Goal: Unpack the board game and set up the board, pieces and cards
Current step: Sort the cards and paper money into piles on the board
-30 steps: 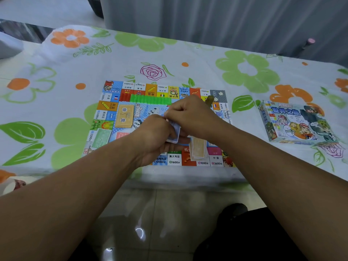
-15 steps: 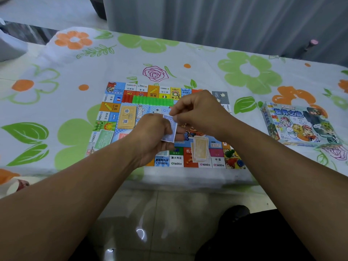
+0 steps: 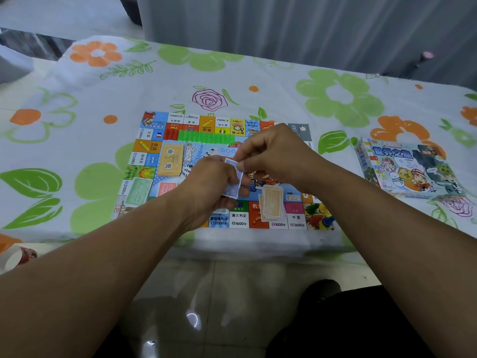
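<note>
A wide tablecloth (image 3: 284, 81) gap separates the board (image 3: 240, 218) from the box (image 3: 407, 169).

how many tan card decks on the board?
2. Left tan deck lies on the board, left side; front tan deck lies near its front edge. The left hand and right hand may hide others.

This looks like a room at home to me — a tablecloth (image 3: 271, 81) printed with big orange and green flowers spread under my fingers (image 3: 254, 153), a grey pleated curtain (image 3: 284, 24) hanging well beyond them, and glossy pale floor tiles (image 3: 232, 288) down below them, nearer me.
</note>
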Demonstrator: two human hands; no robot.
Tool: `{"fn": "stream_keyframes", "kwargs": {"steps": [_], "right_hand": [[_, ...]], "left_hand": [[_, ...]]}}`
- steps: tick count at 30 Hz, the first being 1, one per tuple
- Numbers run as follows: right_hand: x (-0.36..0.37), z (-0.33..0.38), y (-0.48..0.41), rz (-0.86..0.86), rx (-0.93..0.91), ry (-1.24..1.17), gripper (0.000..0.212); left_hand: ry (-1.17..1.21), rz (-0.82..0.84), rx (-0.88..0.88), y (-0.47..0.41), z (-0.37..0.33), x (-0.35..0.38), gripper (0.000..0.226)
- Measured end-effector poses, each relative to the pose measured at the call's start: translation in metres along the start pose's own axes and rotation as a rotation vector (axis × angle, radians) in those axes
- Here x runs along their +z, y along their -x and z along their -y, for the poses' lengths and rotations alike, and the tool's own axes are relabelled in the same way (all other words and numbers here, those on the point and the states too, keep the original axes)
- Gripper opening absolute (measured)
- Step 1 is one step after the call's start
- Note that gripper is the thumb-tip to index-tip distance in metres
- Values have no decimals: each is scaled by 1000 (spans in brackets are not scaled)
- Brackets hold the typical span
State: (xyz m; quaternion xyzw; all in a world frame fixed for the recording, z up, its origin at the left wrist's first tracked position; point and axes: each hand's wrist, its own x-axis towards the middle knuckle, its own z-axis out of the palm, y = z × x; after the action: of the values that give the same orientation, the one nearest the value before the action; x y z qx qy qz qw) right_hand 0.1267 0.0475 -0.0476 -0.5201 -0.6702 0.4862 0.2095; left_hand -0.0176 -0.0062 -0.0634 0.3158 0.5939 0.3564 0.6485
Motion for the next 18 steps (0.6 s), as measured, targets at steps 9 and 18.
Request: {"fn": "stream_keyframes", "kwargs": {"steps": [9, 18], "right_hand": [[-10, -5, 5, 20, 60, 25, 14], [-11, -10, 7, 28, 65, 26, 14]], "left_hand": [[-5, 23, -31, -3, 4, 6, 29], [46, 60, -76, -4, 6, 11, 33]]}}
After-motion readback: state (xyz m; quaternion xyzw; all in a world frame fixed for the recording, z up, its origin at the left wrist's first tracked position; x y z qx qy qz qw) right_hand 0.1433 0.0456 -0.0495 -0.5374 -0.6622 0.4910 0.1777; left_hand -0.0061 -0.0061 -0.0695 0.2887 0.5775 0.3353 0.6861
